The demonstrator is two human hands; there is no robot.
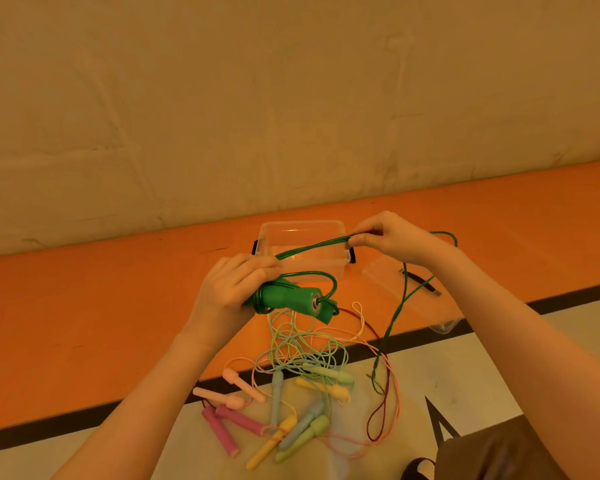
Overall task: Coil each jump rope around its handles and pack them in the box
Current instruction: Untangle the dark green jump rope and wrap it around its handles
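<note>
The left hand (227,289) grips the two green handles (288,301) held together, fingers curled over them, just in front of the clear plastic box (302,251). A few turns of green rope (312,247) already circle the handles near the hand, and one loop arcs over the handles' open ends. The right hand (385,239) pinches several strands of the same rope between thumb and fingertips, above the right end of the box. The strands run taut from that pinch across the top of the box down to the left hand. Past the right hand the rope loops out to the right of the box, then drops in a long slack line toward the floor in front of it.

The box stands open on the orange floor strip (84,306), a black latch (255,249) at its left end. Its clear lid (406,292) lies flat to the right of the box.

In front of the box, nearer the person, lies a tangled heap of thin pastel ropes (302,344). Their handles are scattered in front of it: pink handles (222,424) farthest left, yellow handles (267,448), blue handles (276,393) and light green handles (329,372) beside them. A dark red rope (381,403) loops along the right side of the heap.
</note>
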